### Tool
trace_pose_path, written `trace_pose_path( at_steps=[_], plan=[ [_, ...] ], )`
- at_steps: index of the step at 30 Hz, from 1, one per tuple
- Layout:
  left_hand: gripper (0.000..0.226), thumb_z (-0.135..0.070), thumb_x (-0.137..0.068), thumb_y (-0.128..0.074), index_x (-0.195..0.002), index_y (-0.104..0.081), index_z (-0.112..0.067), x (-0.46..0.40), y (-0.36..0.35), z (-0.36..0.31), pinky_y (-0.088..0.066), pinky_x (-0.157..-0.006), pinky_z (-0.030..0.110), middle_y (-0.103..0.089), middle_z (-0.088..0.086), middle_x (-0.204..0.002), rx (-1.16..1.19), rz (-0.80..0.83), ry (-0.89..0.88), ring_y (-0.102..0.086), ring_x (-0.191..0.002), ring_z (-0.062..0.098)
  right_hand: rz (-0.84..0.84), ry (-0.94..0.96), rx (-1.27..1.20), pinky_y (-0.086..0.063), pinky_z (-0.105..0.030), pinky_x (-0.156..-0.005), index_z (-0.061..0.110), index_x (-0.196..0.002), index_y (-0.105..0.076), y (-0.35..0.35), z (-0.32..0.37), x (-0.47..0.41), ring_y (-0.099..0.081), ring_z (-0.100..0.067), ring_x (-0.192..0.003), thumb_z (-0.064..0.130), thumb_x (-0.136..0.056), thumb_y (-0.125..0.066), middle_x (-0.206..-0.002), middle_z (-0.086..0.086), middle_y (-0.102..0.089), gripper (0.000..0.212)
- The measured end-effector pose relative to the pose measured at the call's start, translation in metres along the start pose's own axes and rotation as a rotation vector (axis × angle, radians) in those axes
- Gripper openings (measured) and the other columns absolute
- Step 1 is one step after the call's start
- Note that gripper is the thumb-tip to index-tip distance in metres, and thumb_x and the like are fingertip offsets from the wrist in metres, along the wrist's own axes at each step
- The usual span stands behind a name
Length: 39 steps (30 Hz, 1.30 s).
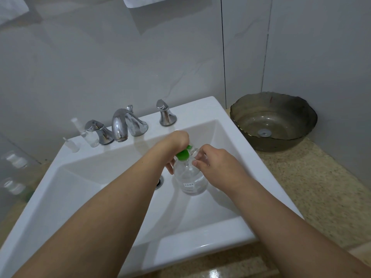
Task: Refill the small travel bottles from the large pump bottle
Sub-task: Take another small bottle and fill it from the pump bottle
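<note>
The large clear pump bottle (190, 180) stands in the white sink (84, 177) near the drain and carries a small white label. My left hand (176, 143) closes over its green pump head (183, 154) from above. My right hand (217, 164) holds a small clear travel bottle (193, 151) right against the pump head; my fingers hide most of it. Two more small clear travel bottles (91, 136) (72, 145) stand on the sink ledge at the far left, beside the left tap handle.
A chrome faucet (120, 125) with two handles sits at the back of the sink. A dark glass bowl (273, 121) stands on the speckled counter (313, 187) at the right. Several blurred clear bottles (16, 160) show at the left edge.
</note>
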<state>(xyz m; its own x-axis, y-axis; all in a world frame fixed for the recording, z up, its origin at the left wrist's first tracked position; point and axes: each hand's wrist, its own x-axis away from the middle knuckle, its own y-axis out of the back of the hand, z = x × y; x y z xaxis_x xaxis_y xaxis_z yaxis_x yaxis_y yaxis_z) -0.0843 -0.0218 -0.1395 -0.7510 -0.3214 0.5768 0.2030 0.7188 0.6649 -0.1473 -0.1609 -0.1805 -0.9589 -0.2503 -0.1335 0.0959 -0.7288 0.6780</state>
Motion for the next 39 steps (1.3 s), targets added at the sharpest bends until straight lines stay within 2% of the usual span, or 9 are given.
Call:
trace_pose_path(
  at_steps=[5, 10, 14, 21, 23, 28, 32, 36, 39],
  plan=[
    [0.045, -0.045, -0.1, -0.032, -0.104, -0.055, -0.006, 0.0, 0.005, 0.004, -0.06, -0.064, 0.055, -0.062, 0.016, -0.105, 0.08, 0.044, -0.01, -0.066, -0.091, 0.044, 0.006, -0.006, -0.009, -0.04, -0.029, -0.066, 0.023, -0.096, -0.057, -0.002, -0.001, 0.0, -0.056, -0.015, -0.079, 0.04, -0.091, -0.059, -0.069, 0.02, -0.047, 0.018],
    [0.064, -0.072, -0.091, -0.039, -0.098, -0.059, -0.011, 0.0, 0.016, 0.006, -0.057, -0.076, 0.062, -0.064, 0.015, -0.11, 0.166, 0.13, 0.029, -0.061, -0.1, 0.05, 0.013, -0.012, -0.035, -0.044, -0.03, -0.068, 0.024, -0.097, -0.056, -0.003, 0.0, 0.001, -0.059, -0.015, -0.085, 0.04, -0.092, -0.057, -0.077, 0.019, -0.053, 0.017],
    [0.072, -0.071, -0.093, -0.039, -0.114, -0.059, -0.005, 0.001, 0.02, 0.011, -0.053, -0.074, 0.065, -0.06, 0.018, -0.122, 0.283, 0.122, 0.041, -0.055, -0.111, 0.047, 0.017, -0.014, -0.045, -0.049, -0.033, -0.073, 0.024, -0.097, -0.055, -0.001, 0.001, 0.003, -0.06, -0.016, -0.089, 0.04, -0.092, -0.057, -0.092, 0.012, -0.062, 0.017],
    [0.067, -0.064, -0.097, -0.036, -0.125, -0.058, -0.008, 0.013, 0.017, 0.015, -0.035, -0.105, 0.073, -0.056, 0.015, -0.135, 0.339, 0.079, 0.001, -0.046, -0.132, 0.045, -0.02, -0.011, -0.056, -0.05, -0.033, -0.073, 0.027, -0.093, -0.053, -0.001, 0.001, 0.007, -0.062, -0.015, -0.089, 0.039, -0.091, -0.058, -0.087, 0.014, -0.06, 0.013],
    [0.067, -0.064, -0.097, -0.033, -0.132, -0.053, -0.011, 0.015, 0.016, 0.02, -0.029, -0.109, 0.069, -0.056, 0.012, -0.136, 0.31, 0.055, -0.019, -0.047, -0.132, 0.043, -0.049, -0.012, -0.074, -0.05, -0.033, -0.073, 0.028, -0.092, -0.052, 0.001, 0.001, 0.009, -0.062, -0.015, -0.088, 0.038, -0.091, -0.059, -0.086, 0.015, -0.06, 0.012],
    [0.072, -0.073, -0.096, -0.024, -0.107, -0.063, -0.014, 0.019, 0.026, 0.047, -0.034, -0.098, 0.058, -0.059, 0.011, -0.13, 0.28, 0.075, -0.046, -0.05, -0.124, 0.04, -0.183, 0.023, -0.164, -0.048, -0.032, -0.074, 0.025, -0.096, -0.051, 0.007, 0.013, 0.02, -0.061, -0.012, -0.085, 0.037, -0.093, -0.058, -0.091, 0.017, -0.061, 0.014],
    [0.072, -0.072, -0.097, -0.022, -0.119, -0.061, -0.016, 0.027, 0.037, 0.069, -0.036, -0.094, 0.052, -0.059, 0.009, -0.13, 0.176, 0.066, -0.047, -0.052, -0.114, 0.036, -0.219, 0.084, -0.172, -0.047, -0.032, -0.071, 0.022, -0.102, -0.053, 0.011, 0.028, 0.031, -0.06, -0.01, -0.082, 0.037, -0.094, -0.056, -0.091, 0.019, -0.062, 0.017],
    [0.066, -0.066, -0.101, -0.024, -0.127, -0.058, -0.016, 0.039, 0.049, 0.089, -0.032, -0.109, 0.058, -0.058, 0.006, -0.125, 0.103, 0.073, -0.058, -0.054, -0.112, 0.034, -0.189, 0.086, -0.193, -0.046, -0.03, -0.072, 0.023, -0.106, -0.054, 0.008, 0.044, 0.04, -0.058, -0.006, -0.08, 0.039, -0.094, -0.056, -0.088, 0.023, -0.059, 0.02],
    [0.058, -0.062, -0.103, -0.028, -0.127, -0.056, -0.017, 0.05, 0.063, 0.106, -0.036, -0.103, 0.053, -0.058, 0.005, -0.124, 0.05, 0.04, -0.079, -0.055, -0.113, 0.034, -0.156, 0.089, -0.219, -0.048, -0.032, -0.077, 0.023, -0.107, -0.053, -0.002, 0.065, 0.045, -0.06, -0.007, -0.085, 0.038, -0.094, -0.056, -0.09, 0.023, -0.059, 0.02]
  ],
)
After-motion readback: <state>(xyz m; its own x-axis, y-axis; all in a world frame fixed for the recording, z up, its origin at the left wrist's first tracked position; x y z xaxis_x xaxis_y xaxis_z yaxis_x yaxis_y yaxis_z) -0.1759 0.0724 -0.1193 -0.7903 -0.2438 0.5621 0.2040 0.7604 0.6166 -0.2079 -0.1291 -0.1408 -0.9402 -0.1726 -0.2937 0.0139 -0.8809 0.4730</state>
